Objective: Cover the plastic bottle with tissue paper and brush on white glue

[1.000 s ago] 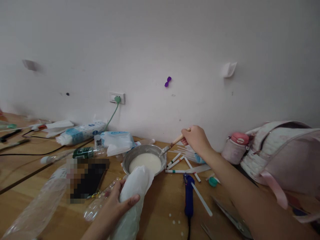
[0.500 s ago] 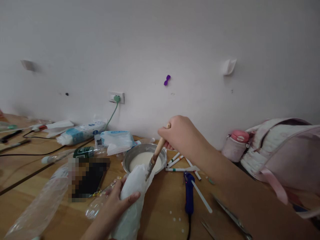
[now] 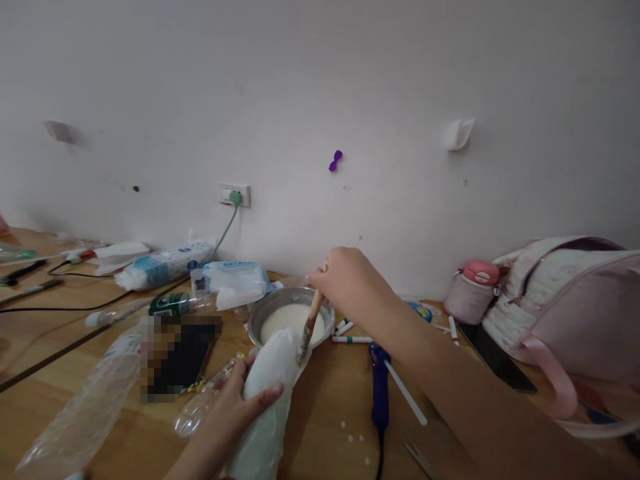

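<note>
My left hand (image 3: 250, 393) is wrapped round a white, bottle-shaped form (image 3: 267, 407) that looks covered in wet paper, tilted with its top toward the bowl. In my right hand (image 3: 340, 277) is a paintbrush (image 3: 313, 320) with a wooden handle, held from above. The bristle end touches the upper right side of the white form, where a flap of the covering sticks out. Right behind stands a metal bowl (image 3: 256, 307) holding a milky white liquid (image 3: 283, 321).
A blue hot glue gun (image 3: 380, 393) with a glue stick, white markers (image 3: 353, 340) and scissors tips (image 3: 417, 457) lie to the right. Plastic bottles (image 3: 90, 400), a dark phone-like slab (image 3: 187, 353) and tissue packs (image 3: 235, 279) lie left. A pink backpack (image 3: 585, 320) stands far right.
My right hand with the paintbrush has moved slightly left and down, and the brush stands more upright. My left hand still grips the white form in nearly the same place.
</note>
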Available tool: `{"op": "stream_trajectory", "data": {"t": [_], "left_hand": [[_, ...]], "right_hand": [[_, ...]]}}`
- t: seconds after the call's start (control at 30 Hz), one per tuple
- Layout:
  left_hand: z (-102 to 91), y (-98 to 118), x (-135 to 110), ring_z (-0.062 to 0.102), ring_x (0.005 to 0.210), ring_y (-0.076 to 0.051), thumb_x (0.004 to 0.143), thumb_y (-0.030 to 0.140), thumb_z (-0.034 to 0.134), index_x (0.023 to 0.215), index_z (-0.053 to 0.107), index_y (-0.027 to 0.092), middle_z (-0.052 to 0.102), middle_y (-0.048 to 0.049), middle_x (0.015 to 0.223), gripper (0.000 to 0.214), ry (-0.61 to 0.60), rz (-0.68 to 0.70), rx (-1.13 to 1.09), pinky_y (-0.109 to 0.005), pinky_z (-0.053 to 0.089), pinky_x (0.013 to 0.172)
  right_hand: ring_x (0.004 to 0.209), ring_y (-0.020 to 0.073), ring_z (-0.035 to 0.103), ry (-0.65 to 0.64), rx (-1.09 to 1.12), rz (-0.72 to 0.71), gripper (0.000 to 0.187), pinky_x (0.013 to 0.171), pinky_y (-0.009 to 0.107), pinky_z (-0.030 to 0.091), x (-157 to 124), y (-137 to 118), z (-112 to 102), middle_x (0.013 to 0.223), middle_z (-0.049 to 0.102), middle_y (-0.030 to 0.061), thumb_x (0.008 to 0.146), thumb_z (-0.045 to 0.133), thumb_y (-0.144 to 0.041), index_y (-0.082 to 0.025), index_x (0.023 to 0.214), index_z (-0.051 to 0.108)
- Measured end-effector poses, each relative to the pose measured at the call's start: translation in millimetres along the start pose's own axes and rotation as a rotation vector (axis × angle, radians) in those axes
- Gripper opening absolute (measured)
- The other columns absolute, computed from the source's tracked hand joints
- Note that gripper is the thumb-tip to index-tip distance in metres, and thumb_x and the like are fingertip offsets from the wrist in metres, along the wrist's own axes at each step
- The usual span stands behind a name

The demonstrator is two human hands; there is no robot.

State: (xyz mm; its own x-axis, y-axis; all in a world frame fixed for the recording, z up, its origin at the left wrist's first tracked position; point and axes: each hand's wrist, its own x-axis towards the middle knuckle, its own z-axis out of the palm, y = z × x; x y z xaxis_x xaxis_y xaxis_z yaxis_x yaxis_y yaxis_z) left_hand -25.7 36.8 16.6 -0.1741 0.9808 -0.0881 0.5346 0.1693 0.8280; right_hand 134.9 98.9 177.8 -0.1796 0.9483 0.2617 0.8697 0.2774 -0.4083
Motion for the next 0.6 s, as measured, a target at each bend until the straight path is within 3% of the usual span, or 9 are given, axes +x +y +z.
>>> {"op": "stream_trajectory", "data": {"t": [0.17,0.23,0.33,0.43,0.6], "left_hand": [[-4.2,1.2,-0.1,0.059,0.102,-0.032,0.061,0.056,0.049,0.103,0.046,0.017,0.063,-0.0133,0.105,0.058,-0.075,0.005,-0.035,-0.038,0.045,0.086],[-5.6,1.3,1.1,0.059,0.103,-0.033,0.062,0.056,0.049,0.101,0.049,0.019,0.065,-0.0110,0.102,0.054,-0.042,-0.010,-0.030,-0.039,0.045,0.086],[-6.5,1.2,3.7,0.056,0.107,-0.036,0.060,0.056,0.051,0.101,0.052,0.019,0.067,-0.0118,0.102,0.055,-0.030,-0.065,-0.080,-0.043,0.044,0.089],[-6.1,1.3,5.6,0.061,0.099,-0.033,0.059,0.054,0.053,0.106,0.049,0.017,0.068,-0.0120,0.103,0.060,-0.103,-0.083,-0.198,-0.041,0.048,0.084],[-4.1,0.0,5.2,0.062,0.096,-0.032,0.062,0.055,0.052,0.110,0.047,0.018,0.067,-0.0115,0.102,0.060,-0.081,-0.108,-0.240,-0.041,0.049,0.081]], "right_hand": [[0.039,0.0107,0.047,-0.001,0.041,-0.010,0.023,0.040,0.023,0.028,-1.2,-2.4,3.7,0.042,0.054,0.0029,0.072,0.048,-0.021,-0.016,0.053,0.061],[0.039,0.0108,0.047,0.004,0.039,-0.008,0.021,0.040,0.023,0.027,-1.4,-3.2,1.7,0.043,0.055,0.0032,0.072,0.048,-0.021,-0.015,0.056,0.062],[0.040,0.0109,0.044,0.040,0.004,-0.016,0.019,0.041,0.025,0.024,-0.9,-3.5,-2.2,0.046,0.056,0.0038,0.070,0.049,-0.022,-0.015,0.059,0.063],[0.044,0.0104,0.039,0.098,-0.040,-0.050,0.016,0.043,0.026,0.022,-0.1,-3.5,-3.8,0.052,0.057,0.0044,0.070,0.049,-0.021,-0.015,0.063,0.063],[0.045,0.0097,0.032,0.113,-0.062,-0.092,0.017,0.043,0.025,0.021,-0.3,-5.5,1.1,0.052,0.053,0.0020,0.071,0.049,-0.024,-0.015,0.061,0.060]]}}
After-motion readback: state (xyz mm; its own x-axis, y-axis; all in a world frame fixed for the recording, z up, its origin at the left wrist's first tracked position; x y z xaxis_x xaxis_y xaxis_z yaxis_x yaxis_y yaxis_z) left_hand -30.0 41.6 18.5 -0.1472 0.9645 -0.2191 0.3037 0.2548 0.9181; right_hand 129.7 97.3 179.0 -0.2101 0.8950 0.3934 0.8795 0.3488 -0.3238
